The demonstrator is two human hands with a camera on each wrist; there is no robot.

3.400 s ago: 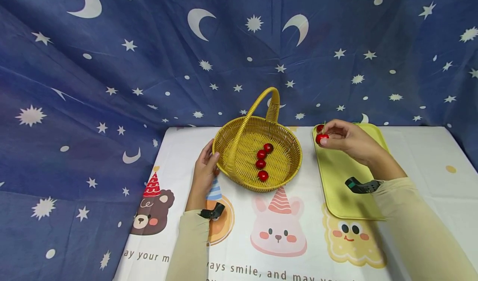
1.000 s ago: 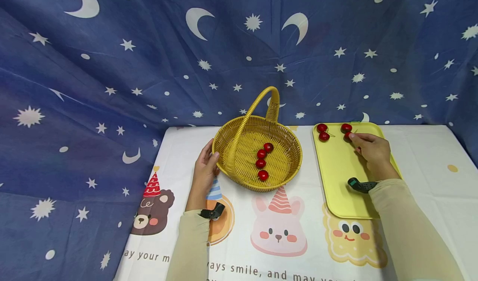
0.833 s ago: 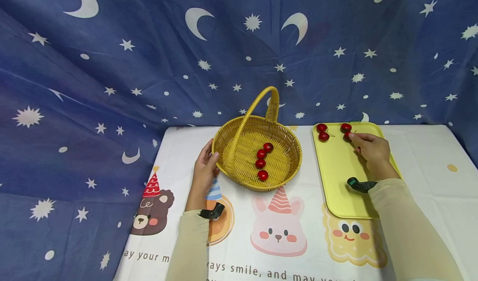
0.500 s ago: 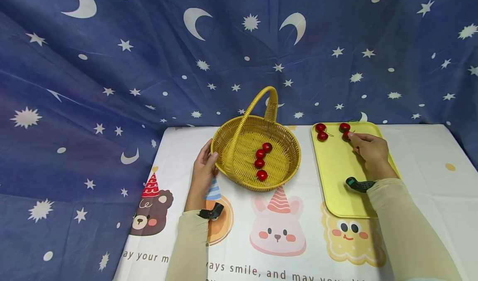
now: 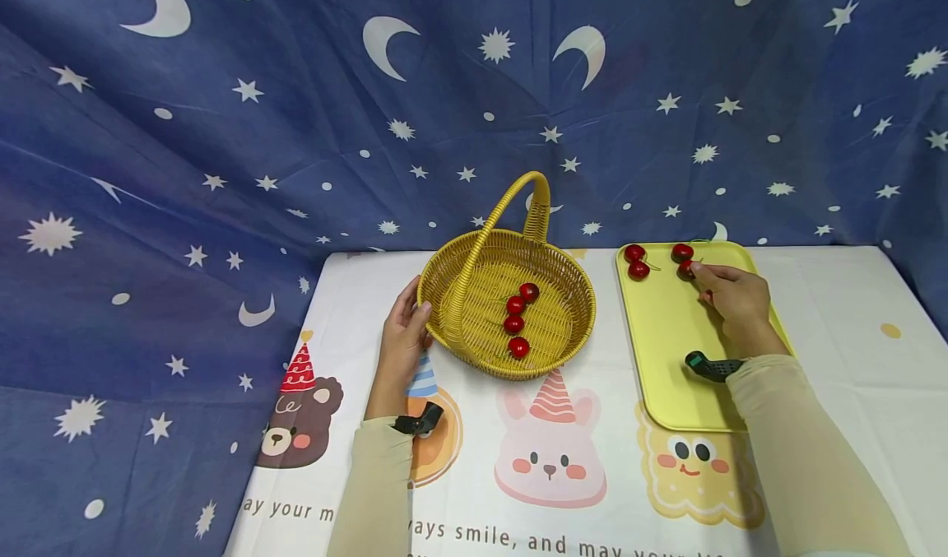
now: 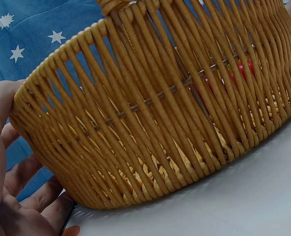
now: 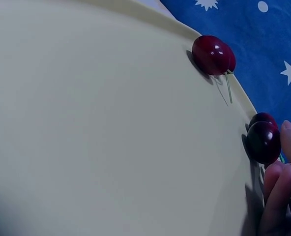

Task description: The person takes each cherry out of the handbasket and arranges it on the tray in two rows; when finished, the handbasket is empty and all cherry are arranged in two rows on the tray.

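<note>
My left hand [image 5: 404,332] holds the side of a yellow wicker basket [image 5: 437,261], thumb over the rim and fingers along the outer wall. Several red cherries [image 5: 514,323] lie in a line on the basket's floor. On the right, my right hand [image 5: 741,304] pinches a dark red cherry [image 7: 263,142] low over the yellow tray [image 5: 674,359], its fingertips at the stem side. Another cherry [image 5: 682,252] sits right behind that one. Two more cherries [image 5: 637,261] lie in the tray's far left corner, stems pointing right. The left wrist view shows the woven basket wall [image 6: 150,113] close up.
A white cloth [image 5: 852,335] printed with cartoon animals and lettering covers the table. A dark blue curtain [image 5: 444,88] with moons and stars hangs behind and at the left. The basket's tall handle [image 5: 504,211] arches over its bowl.
Since the oldest frame, my right hand has moved right from the tray's far left corner, where two cherries now lie, to another pair. It barely moves in the last second; my left hand stays.
</note>
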